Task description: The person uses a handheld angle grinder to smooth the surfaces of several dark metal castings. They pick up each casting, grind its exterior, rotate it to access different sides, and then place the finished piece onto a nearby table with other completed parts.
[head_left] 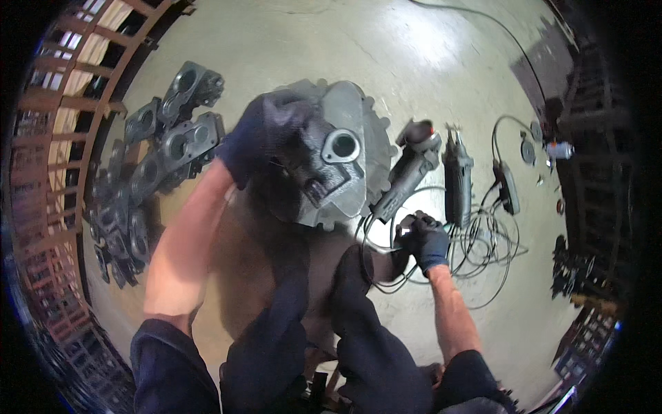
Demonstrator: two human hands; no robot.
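In front of me a dark grey metal casting (353, 178) with a round bored flange rests on a larger grey round piece (378, 148). My left hand (265, 131), in a dark glove, grips the casting's upper left side; its fingers are partly blurred. To the right my gloved right hand (425, 240) is low over the floor among black cables, its fingers curled. What it holds, if anything, is too dark to make out. Just beyond that hand lie an angle grinder (407, 176) and a slim, straight power tool (457, 181).
Several similar grey castings (183, 141) are heaped on the left, by a brown slatted rack (52, 159). On the right are coiled cables (493, 241), a black power strip (509, 190), a small disc (528, 152) and a spray can (560, 150). Dark crates stand along the right edge.
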